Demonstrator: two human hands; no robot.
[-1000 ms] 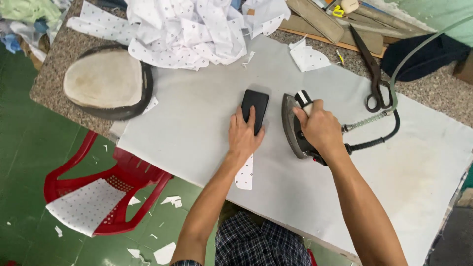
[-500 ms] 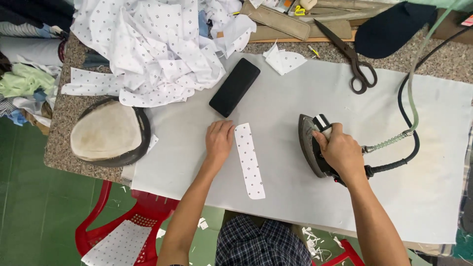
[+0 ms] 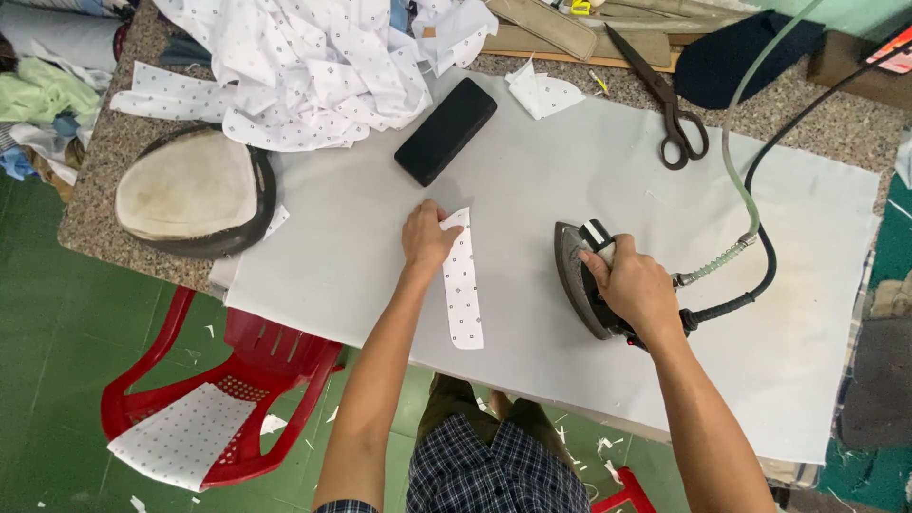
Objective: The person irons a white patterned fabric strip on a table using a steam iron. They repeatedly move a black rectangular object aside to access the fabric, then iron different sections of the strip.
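Strip (image 3: 463,285) flat on bench (image 3: 532,171), left hand (image 3: 427,237) open, pinning its 12 o'clock end; right hand (image 3: 635,285) gripping iron (image 3: 581,280) at strip's 3 o'clock, apart; pressing not begun

left arm: bare, reaching up from the lower edge of the view, elbow slightly bent, forearm angled a little to the right.
left hand (image 3: 427,237): palm down, flat, fingers (image 3: 446,220) loosely together and pressing downward.
right arm: bare, coming in from the lower right, forearm slanting up and to the left.
right hand (image 3: 635,283): knuckles up, fingers (image 3: 598,261) curled tight in a closed grip, wrist straight.
spacing: hands apart, left slightly higher in view.
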